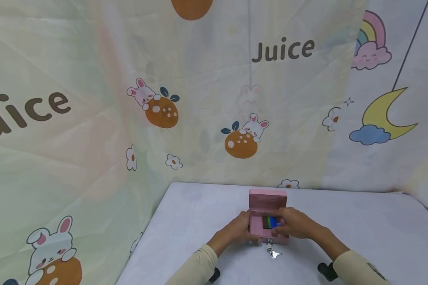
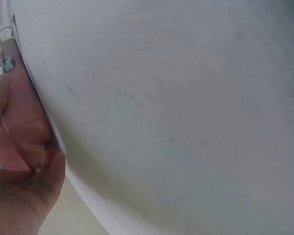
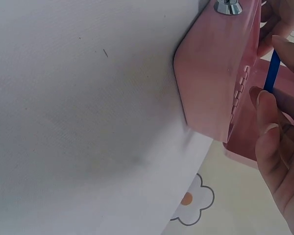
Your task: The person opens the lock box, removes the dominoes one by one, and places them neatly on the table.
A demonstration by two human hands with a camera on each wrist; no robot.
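Observation:
A small pink metal lock box [image 1: 256, 226] stands on the table with its lid [image 1: 267, 202] raised at the back. Keys [image 1: 273, 252] hang from the lock on its front. My left hand [image 1: 237, 229] holds the box by its left side, thumb near the lock and fingers along the wall in the left wrist view. Over the box's right side, my right hand [image 1: 297, 223] pinches a small flat piece with blue, green and dark stripes [image 1: 269, 222]. The right wrist view shows its thin blue edge [image 3: 272, 71] between thumb and fingers; the fingers hide part of it.
The box stands toward the back of a white-covered table [image 1: 207, 206]. Behind the table hangs a printed curtain [image 1: 207, 166] with rabbits and oranges. Dark objects [image 1: 327, 271] show beside both sleeves.

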